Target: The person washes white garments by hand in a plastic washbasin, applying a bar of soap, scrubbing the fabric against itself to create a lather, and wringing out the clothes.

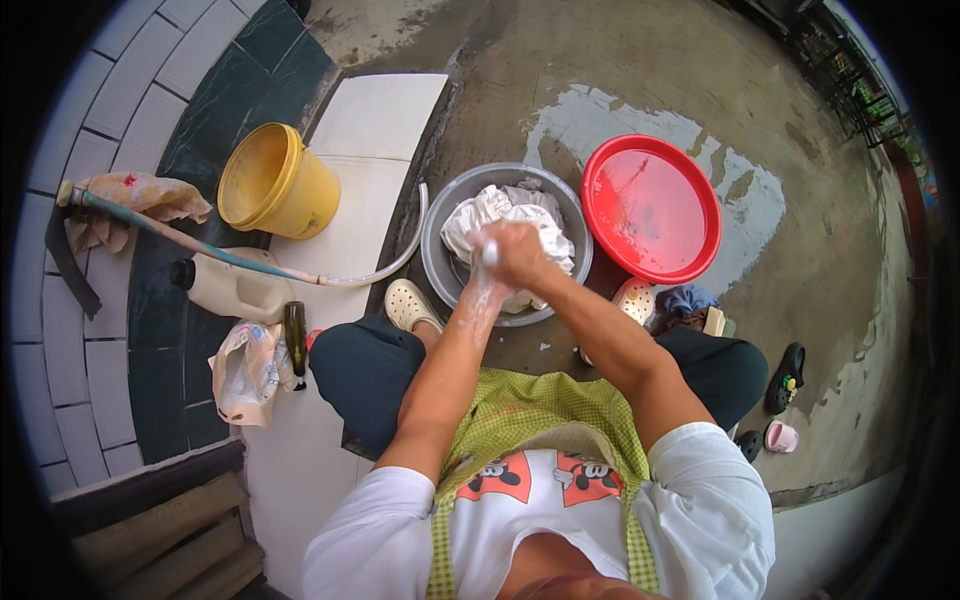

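Note:
A grey basin [435, 262] sits on the wet floor between my feet, with wet white cloth [551, 244] bunched in it. Greyish cloth [532, 199] lies at its far side. Both hands meet above the cloth, blurred by motion. My right hand [517, 251] is curled and overlaps my left hand [486, 271], which is mostly hidden. A small white patch [490, 253] shows between them; whether it is soap, foam or cloth I cannot tell. Suds streak my left wrist and forearm.
To the right stands a red basin [652, 210] of water. A yellow bucket [319, 195], hose [247, 262], plastic jug [240, 289], dark bottle [295, 337] and plastic bag [247, 375] are at left. Dark clothes [686, 304], a scrubbing brush or block [714, 322] and loose clogs [784, 379] lie right.

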A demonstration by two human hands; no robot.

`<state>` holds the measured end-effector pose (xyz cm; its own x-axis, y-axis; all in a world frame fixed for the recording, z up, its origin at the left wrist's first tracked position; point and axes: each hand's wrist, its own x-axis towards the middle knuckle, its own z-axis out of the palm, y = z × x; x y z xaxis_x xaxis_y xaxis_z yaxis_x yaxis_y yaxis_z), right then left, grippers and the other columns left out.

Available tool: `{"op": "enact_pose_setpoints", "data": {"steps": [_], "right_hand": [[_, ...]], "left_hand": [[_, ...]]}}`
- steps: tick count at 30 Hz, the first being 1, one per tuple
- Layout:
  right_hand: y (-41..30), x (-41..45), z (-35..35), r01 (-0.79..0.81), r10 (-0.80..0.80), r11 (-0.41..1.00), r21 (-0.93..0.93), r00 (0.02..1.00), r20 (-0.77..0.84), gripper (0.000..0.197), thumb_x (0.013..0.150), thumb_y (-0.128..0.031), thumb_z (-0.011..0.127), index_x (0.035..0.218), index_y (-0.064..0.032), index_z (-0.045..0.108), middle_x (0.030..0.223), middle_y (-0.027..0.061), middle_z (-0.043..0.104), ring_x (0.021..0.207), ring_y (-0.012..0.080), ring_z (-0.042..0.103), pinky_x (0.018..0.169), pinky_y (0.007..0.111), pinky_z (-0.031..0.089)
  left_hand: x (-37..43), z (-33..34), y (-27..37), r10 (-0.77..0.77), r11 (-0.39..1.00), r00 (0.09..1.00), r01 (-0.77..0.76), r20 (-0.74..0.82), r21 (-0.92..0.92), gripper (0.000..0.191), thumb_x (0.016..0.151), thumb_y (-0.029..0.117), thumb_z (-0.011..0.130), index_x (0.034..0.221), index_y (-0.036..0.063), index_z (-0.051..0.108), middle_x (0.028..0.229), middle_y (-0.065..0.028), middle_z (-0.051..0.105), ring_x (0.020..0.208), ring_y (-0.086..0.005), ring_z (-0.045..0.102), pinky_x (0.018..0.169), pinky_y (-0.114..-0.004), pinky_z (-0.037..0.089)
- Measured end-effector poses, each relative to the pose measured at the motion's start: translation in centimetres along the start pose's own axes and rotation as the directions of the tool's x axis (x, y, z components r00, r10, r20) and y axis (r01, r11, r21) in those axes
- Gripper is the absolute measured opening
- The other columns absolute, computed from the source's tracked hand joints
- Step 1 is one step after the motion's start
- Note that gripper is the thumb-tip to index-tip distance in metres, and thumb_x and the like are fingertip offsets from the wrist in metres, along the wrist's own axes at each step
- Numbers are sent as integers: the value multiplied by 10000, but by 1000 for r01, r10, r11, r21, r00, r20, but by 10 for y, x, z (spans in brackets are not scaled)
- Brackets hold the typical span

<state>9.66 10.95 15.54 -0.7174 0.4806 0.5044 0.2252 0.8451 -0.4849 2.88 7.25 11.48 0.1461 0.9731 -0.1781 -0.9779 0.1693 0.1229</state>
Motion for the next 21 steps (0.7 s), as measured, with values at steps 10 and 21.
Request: {"op": "enact_pose_setpoints", "data": {"steps": [10, 21], "right_hand": [[47, 10, 15, -317, 316, 947, -49, 948, -30, 260, 699, -271, 606, 572, -46, 569, 551, 145, 550, 533, 306, 552, 533, 390, 446], [45, 19, 13, -540, 533, 835, -104, 842, -87, 146, 632, -209, 592, 644, -67, 561, 547, 115, 537, 507, 297, 542, 452, 396, 411]], "left_hand": [[10, 9, -1, 166, 984, 953, -144, -255, 101, 263, 897, 287, 358, 921, 86, 526, 866, -22, 554, 785, -163, 549, 701, -299, 466], [8, 16, -9, 149, 984, 927, -102, -345, 149, 320, 898, 292, 337, 1064, 82, 513, 992, -54, 565, 878, -177, 553, 802, -333, 449]]}}
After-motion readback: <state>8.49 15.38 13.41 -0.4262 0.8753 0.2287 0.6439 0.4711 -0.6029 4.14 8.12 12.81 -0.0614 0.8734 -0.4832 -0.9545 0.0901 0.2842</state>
